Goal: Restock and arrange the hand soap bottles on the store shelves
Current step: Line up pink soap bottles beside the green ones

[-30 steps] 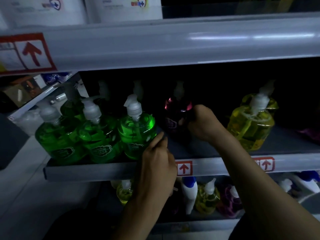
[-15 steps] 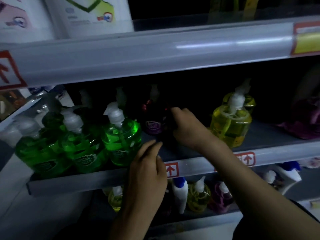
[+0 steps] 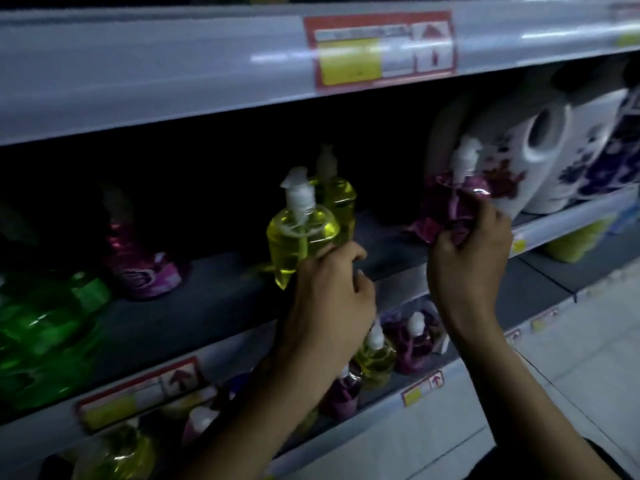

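Note:
My left hand [image 3: 329, 296] grips a yellow pump soap bottle [image 3: 298, 233] at the middle shelf's front. A second yellow bottle [image 3: 336, 195] stands right behind it. My right hand [image 3: 467, 258] grips a purple pump bottle [image 3: 453, 202] further right on the same shelf. Another purple bottle [image 3: 138, 265] stands to the left, and green bottles [image 3: 45, 327] are blurred at the far left edge.
The middle shelf [image 3: 207, 299] shows dark bare floor between the bottles. Large white floral jugs [image 3: 540, 161] stand at the right. The lower shelf holds small yellow bottles [image 3: 375, 358] and purple bottles [image 3: 415, 341]. The upper shelf rail [image 3: 173, 64] hangs overhead with a price tag [image 3: 381, 46].
The view swung right. My left hand left the green bottles and took hold of the yellow bottle. My right hand left the dark bottle and now holds a purple one further right.

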